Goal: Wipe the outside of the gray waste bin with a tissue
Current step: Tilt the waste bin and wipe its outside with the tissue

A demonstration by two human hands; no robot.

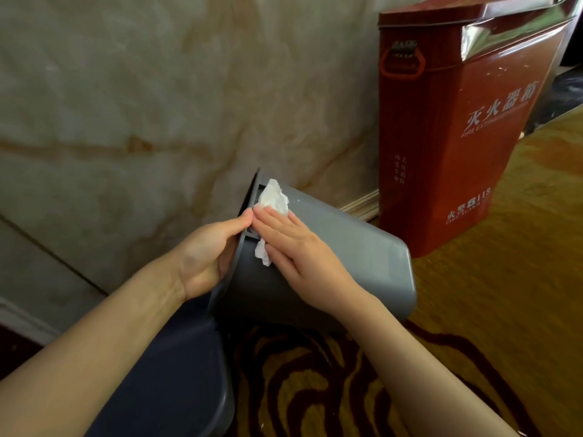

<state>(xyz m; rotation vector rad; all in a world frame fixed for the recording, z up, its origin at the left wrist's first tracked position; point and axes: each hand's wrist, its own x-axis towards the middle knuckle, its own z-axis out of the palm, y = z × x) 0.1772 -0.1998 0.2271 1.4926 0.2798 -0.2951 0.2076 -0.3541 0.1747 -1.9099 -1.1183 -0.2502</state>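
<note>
Right hand (299,247), fingers flat, presses tissue (274,198) against the tipped gray waste bin (356,247) near its rim; left hand (205,250) clamps that rim above the carpet (473,279). Wiping underway; most of the outside probably remains.

Red fire extinguisher box (467,127) against marble wall (126,105), patterned carpet (504,279)

The floor is covered by a carpet (520,247) in gold-yellow with dark red swirling bands. A red metal box (454,127) marked as a fire extinguisher box stands upright on it, close against the marble wall (142,105). A dark gray lid-like piece (176,383) sits low at the carpet's near edge.
</note>
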